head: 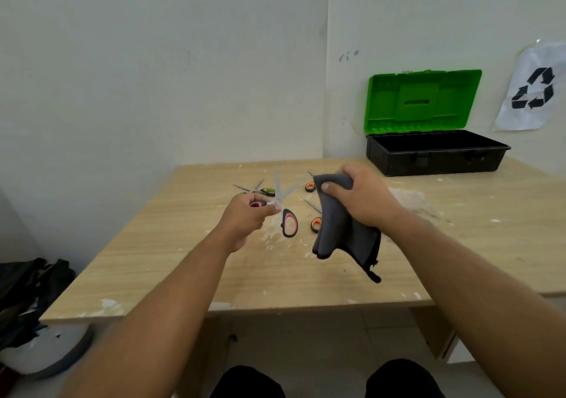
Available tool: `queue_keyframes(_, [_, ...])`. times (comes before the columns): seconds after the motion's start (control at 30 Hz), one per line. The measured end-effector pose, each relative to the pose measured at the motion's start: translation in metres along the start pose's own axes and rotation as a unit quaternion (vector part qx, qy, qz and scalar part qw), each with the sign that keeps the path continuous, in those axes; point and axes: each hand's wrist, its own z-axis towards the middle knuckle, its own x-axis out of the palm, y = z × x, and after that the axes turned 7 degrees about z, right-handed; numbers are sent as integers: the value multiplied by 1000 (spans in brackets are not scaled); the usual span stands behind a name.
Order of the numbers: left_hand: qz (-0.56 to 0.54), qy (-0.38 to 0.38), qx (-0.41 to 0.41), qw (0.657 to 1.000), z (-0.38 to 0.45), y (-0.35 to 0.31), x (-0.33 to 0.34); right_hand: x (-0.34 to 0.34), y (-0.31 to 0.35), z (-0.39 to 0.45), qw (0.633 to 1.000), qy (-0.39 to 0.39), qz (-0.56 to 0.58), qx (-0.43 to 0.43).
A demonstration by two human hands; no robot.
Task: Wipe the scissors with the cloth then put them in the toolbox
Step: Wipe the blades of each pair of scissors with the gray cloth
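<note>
My left hand (245, 217) grips one handle of a pair of pink-and-black scissors (288, 218), held above the table with the blades spread open and pointing away. To their right, my right hand (358, 195) clutches a dark grey cloth (340, 229) that hangs down, apart from the blades. A green-handled pair of scissors (260, 190) lies on the table behind my left hand. Orange-handled scissors (315, 221) lie partly hidden behind the cloth. The toolbox (435, 155), black with its green lid raised, stands at the table's back right.
The wooden table (183, 259) carries white paint smears and meets the wall at the back. A paper recycling sign (533, 88) hangs on the right wall. Dark bags (27, 287) lie on the floor at left. My knees show under the table's front edge.
</note>
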Motion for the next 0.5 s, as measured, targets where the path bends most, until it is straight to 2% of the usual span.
queue_keyframes(0.1, [20,-31,35,999,-4,-6,11,15,2,-5,999,33,-6,4])
queue_keyframes(0.23, [24,-57,72,996,-10,-11,22,26,9,-5,999,38,27,9])
queue_keyframes(0.5, [12,-67,117,991,-19,-16,33,31,18,-5,996,41,69,26])
